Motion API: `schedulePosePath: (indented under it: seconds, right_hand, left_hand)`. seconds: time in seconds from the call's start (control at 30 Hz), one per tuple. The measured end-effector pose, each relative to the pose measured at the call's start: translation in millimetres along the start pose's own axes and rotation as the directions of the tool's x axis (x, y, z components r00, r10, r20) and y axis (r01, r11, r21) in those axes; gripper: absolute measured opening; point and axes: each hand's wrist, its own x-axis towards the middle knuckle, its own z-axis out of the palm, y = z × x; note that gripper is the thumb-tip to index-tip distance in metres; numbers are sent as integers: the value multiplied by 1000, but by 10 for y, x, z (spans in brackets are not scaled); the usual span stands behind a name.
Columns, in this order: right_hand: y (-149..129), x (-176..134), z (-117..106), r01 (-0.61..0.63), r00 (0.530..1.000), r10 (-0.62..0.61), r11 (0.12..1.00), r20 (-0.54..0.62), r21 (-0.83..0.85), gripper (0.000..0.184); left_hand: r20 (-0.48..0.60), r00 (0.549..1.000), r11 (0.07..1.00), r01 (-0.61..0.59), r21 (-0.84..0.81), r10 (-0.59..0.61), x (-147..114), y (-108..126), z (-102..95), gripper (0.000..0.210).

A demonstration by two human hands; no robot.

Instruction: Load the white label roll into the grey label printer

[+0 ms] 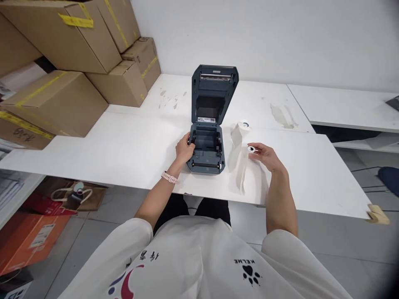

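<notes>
A dark blue-grey label printer (205,160) stands on the white table with its lid (215,89) raised, so its inner bay and front roller show. My left hand (185,149) grips the printer's left side, thumb over the rim and the other fingers partly hidden. To the right of the printer, my right hand (264,155) pinches a small white paper roll (251,149) with a dark hole at its end. A loose paper strip (241,172) hangs in folds beside that roll. Just behind it stands a larger white roll (242,128), its paper trailing toward me.
Stacked cardboard boxes (84,99) with yellow tape fill the table's left back. A white wall (249,37) rises behind. Peeled marks (282,115) scar the tabletop. A cardboard corner guard (378,214) sits at the right front corner. An orange box (34,236) lies below on the left.
</notes>
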Motion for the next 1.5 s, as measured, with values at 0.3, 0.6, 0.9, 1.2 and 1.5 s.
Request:
schedulePosePath:
  seconds: [0.3, 0.6, 0.9, 1.2, 1.5]
  right_hand:
    - [-198, 868, -97, 21, 998, -17, 997, -61, 72, 90]
    - [-746, 951, 330, 130, 991, -131, 985, -4, 113, 73]
    - [-1891, 643, 1240, 555, 768, -114, 610, 630, -566, 65]
    - [-1602, 724, 1711, 530, 810, 35, 384, 586, -756, 65]
    - [-1294, -419, 1490, 590, 807, -401, 571, 433, -570, 44]
  left_hand:
    - [-4, 1000, 1000, 8, 1, -8, 22, -32, 23, 69]
    - [-15, 1000, 999, 25, 28, -25, -4, 8, 12, 66]
    - [-11, 999, 997, 45, 67, -44, -7, 42, -2, 65]
    - [-5, 998, 997, 61, 56, -61, -23, 48, -12, 65]
    - [-2, 1000, 999, 15, 33, -15, -56, 47, -13, 64]
